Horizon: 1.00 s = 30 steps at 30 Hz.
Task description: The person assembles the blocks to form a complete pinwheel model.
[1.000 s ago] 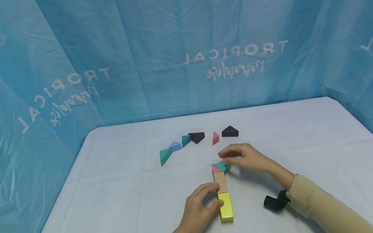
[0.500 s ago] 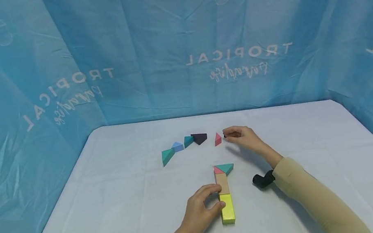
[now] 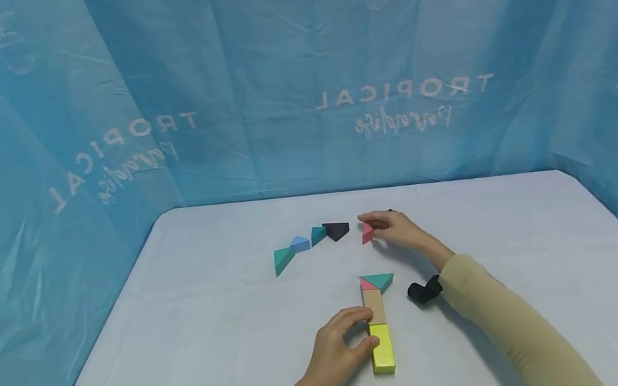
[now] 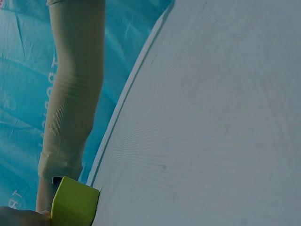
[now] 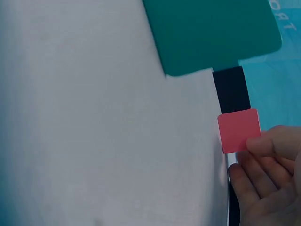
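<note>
My right hand (image 3: 396, 231) is at a small pink triangular block (image 3: 367, 232) near the back of the table. In the right wrist view the thumb lies on the face of the pink block (image 5: 239, 131), with the other fingers curled beside and behind it. My left hand (image 3: 337, 350) touches a row of blocks, its index fingertip at the tan block (image 3: 374, 305) and its thumb on the yellow block (image 3: 383, 352). Beyond the tan one, a pink triangle (image 3: 367, 283) and a green triangle (image 3: 382, 281) lie against each other.
To the left at the back lie a green triangular block (image 3: 283, 259), a blue one (image 3: 301, 243), a teal one (image 3: 318, 234) and a black one (image 3: 337, 230). Another black block (image 3: 390, 210) is mostly hidden behind my right hand. A blue curtain (image 3: 290, 86) surrounds the table.
My right hand has left the green triangle by the row, gone back to the right-hand black block, then shifted left to the pink block. My left hand stays at the row.
</note>
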{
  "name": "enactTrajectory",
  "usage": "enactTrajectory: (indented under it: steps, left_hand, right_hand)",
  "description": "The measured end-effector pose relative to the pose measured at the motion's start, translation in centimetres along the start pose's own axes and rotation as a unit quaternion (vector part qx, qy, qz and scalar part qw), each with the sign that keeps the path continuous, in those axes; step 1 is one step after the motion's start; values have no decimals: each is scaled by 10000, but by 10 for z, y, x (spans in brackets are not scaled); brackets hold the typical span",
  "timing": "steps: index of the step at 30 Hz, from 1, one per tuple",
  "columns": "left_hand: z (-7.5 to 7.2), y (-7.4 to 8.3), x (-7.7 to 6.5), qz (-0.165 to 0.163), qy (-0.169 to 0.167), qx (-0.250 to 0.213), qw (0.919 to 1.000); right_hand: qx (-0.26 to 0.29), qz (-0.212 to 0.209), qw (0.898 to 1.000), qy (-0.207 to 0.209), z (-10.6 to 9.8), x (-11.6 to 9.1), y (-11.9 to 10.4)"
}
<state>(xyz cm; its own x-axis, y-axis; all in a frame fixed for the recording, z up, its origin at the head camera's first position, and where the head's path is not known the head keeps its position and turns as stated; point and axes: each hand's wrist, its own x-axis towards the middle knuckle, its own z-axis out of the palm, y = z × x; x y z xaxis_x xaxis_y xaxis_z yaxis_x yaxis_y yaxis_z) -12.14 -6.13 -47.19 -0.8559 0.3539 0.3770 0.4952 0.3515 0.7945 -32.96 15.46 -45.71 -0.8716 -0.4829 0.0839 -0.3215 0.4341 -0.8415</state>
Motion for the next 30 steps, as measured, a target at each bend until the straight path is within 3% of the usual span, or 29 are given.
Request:
enactTrajectory:
  steps: [14,30]
  left_hand:
    - [-1,5,-1,-230,-77,100,9997]
    - [0,3,0,-52,14,124,9999]
  right_hand:
    - [-316,220,9982,463,2,-11,2]
    - [-476,188,9953,826,5,-20,2]
